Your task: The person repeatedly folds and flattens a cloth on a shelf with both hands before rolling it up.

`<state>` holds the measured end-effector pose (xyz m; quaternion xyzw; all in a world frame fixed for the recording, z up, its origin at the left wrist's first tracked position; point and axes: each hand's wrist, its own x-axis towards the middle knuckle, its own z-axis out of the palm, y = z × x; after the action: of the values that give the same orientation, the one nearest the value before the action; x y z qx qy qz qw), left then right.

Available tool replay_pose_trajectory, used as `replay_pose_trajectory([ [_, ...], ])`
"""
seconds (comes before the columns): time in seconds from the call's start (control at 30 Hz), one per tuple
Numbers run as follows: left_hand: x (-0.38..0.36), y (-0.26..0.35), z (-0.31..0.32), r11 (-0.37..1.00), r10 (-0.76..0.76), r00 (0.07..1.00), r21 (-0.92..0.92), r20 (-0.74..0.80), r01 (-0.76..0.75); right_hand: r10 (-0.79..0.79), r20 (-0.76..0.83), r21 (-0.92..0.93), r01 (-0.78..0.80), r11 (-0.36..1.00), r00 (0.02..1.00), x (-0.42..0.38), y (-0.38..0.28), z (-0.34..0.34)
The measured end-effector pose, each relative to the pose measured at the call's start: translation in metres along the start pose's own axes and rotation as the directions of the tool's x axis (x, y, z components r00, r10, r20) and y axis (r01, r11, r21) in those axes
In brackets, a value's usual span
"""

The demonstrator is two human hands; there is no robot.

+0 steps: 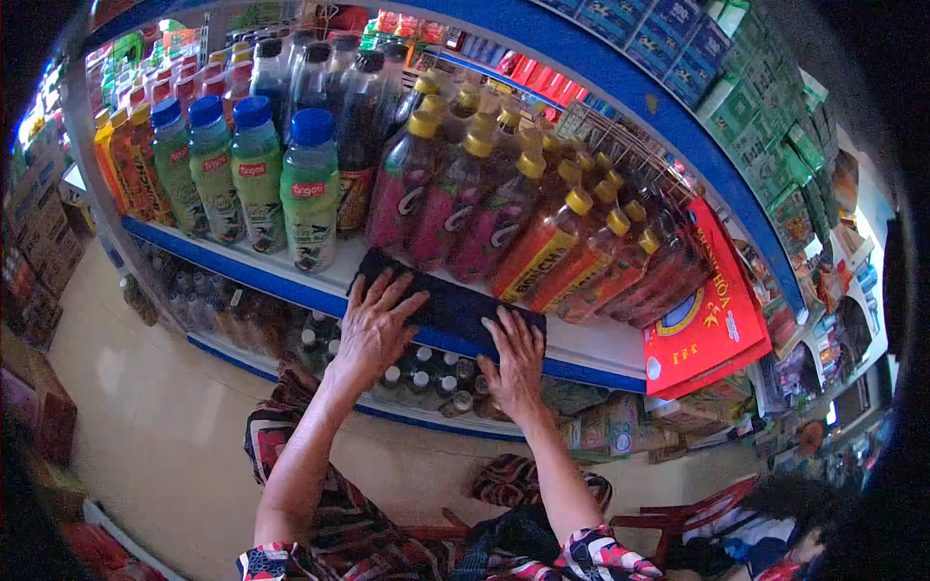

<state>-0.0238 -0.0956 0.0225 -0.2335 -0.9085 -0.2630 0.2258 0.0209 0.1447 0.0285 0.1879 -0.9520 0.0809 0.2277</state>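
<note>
A dark cloth (pixel 450 300) lies flat on the front edge of a white shelf (pixel 591 339) with a blue rim. My left hand (pixel 373 324) rests on the cloth's left end with its fingers spread. Pressing down on the right end is my right hand (pixel 513 363), fingers together and flat. Just behind the cloth stand purple drink bottles (pixel 441 198) with yellow caps. Neither hand grips anything.
Green bottles with blue caps (pixel 257 174) stand left of the cloth, orange bottles (pixel 567 247) to its right. A lower shelf holds small dark bottles (pixel 426 373). A red bag (pixel 702 315) hangs at the shelf's right end. Boxes (pixel 39 261) line the tiled floor at left.
</note>
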Motion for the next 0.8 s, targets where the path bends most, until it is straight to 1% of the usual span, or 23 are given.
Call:
replay_pose_trajectory([
  [0.03,0.0,-0.001,0.0,1.0,-0.01,1.0,-0.003,0.002,0.01,0.028,0.018,0.02,-0.028,0.999,0.999,0.0,0.0,0.0],
  [0.13,-0.002,-0.006,0.003,1.0,0.013,0.999,0.021,-0.029,-0.012,0.023,0.035,0.016,-0.023,1.0,0.999,0.003,0.002,-0.005],
  [0.23,-0.002,-0.005,0.002,1.0,0.007,1.0,0.004,-0.028,-0.006,0.046,0.029,0.053,-0.048,0.997,0.998,0.009,0.007,-0.004],
  [0.3,-0.002,-0.006,0.002,1.0,0.005,1.0,0.015,-0.029,-0.005,0.05,0.015,0.042,-0.05,0.998,0.999,0.008,0.008,-0.003],
  [0.47,-0.003,-0.008,0.0,0.999,0.017,0.999,0.042,-0.032,-0.016,0.073,-0.054,0.089,-0.068,0.994,0.996,0.005,0.012,0.003],
  [0.57,-0.003,-0.012,0.003,1.0,0.012,0.999,-0.006,-0.035,-0.012,0.097,-0.129,0.119,-0.082,0.99,0.987,0.0,0.005,0.009],
  [0.67,-0.003,-0.014,0.0,1.0,0.019,0.999,-0.021,-0.028,-0.02,0.077,-0.152,0.132,-0.057,0.99,0.985,-0.006,-0.001,0.009],
  [0.8,-0.004,-0.014,0.002,0.999,0.029,0.997,-0.036,-0.071,-0.032,0.023,-0.139,0.13,-0.005,0.992,0.99,-0.009,0.0,0.003],
])
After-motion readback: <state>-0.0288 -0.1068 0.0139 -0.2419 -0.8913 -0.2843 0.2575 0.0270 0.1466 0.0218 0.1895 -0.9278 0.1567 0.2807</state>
